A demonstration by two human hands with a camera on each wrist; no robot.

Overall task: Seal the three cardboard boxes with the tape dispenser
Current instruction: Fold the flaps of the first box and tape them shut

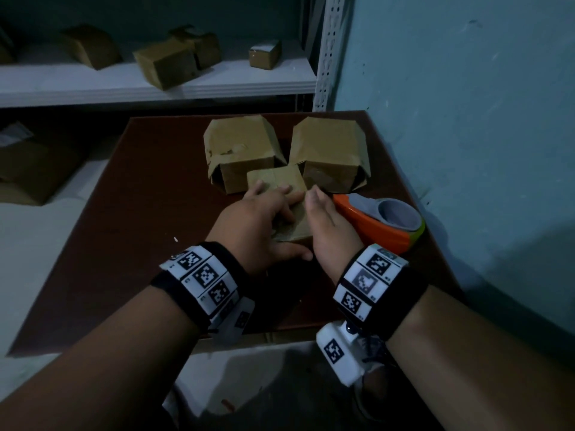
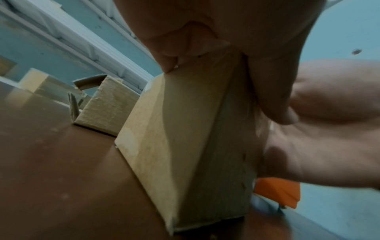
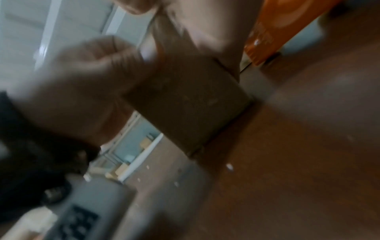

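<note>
A small cardboard box stands on the brown table with both hands on it. My left hand grips it: the fingers lie over the top and the thumb runs down the near face. My right hand presses flat against the box's right side, its palm turned toward the cardboard. The same box fills the left wrist view. Behind it stand two larger boxes with their flaps hanging outward. An orange tape dispenser lies on the table just right of my right hand.
A white shelf behind the table carries several more cardboard boxes. A blue wall runs close along the table's right edge. More cardboard sits on a lower level at the left. The right wrist view is blurred.
</note>
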